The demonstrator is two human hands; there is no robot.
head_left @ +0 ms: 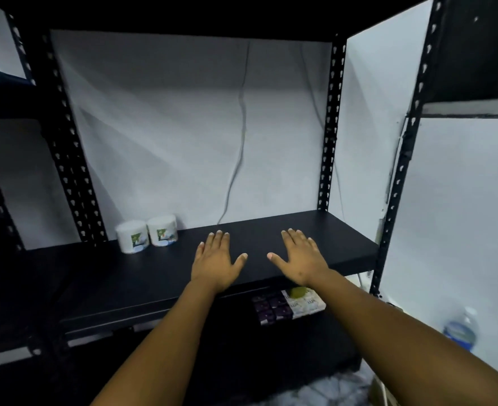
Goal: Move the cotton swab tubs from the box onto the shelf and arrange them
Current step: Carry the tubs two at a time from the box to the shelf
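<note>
Black shelf (315,238) holds two tubs (146,234) at nine o'clock; left hand (215,263) and right hand (299,259) lie flat, fingers spread wide, empty.

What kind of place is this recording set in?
Probably a small shop's stockroom: black slotted metal racking, two cotton swab tubs on its shelf, and stacked soap packs on the shelf below.

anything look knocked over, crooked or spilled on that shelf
Nothing stands out. The two cotton swab tubs stand upright, side by side at the shelf's back left. The left hand and right hand are spread open, holding nothing.
</note>
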